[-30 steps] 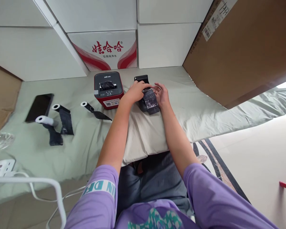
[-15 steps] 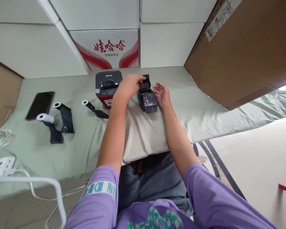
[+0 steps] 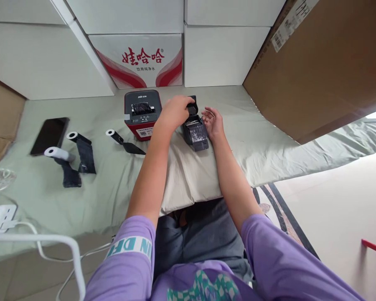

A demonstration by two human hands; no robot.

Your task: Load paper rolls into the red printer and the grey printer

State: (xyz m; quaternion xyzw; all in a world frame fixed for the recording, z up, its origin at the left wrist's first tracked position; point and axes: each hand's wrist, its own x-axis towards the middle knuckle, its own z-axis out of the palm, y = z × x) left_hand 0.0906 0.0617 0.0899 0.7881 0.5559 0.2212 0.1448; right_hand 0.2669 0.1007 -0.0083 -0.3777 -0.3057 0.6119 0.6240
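Observation:
A small black label printer (image 3: 196, 133) lies on the cloth-covered table between my hands, its lid (image 3: 192, 107) raised at the back. Dark, shiny paper covers its front part. My left hand (image 3: 177, 109) has its fingers bent over the top edge of that lid. On the printer's other side, my right hand (image 3: 213, 122) rests on the table, fingers loosely curled and apart, holding nothing. Left of my left hand stands a red and black printer (image 3: 142, 113) with dark paper on its top. A partly unrolled dark paper roll (image 3: 124, 141) lies before it.
Two more paper rolls (image 3: 60, 154) (image 3: 79, 138) and a phone (image 3: 49, 136) lie to the left. A power strip (image 3: 1, 217) with white cables sits at the left edge. White boxes (image 3: 225, 56) line the back, and a large cardboard box (image 3: 319, 71) leans at the right.
My left hand has moved slightly right and closed over the lid's edge. The lid looks tilted a little further toward me. My right hand has stayed beside the printer.

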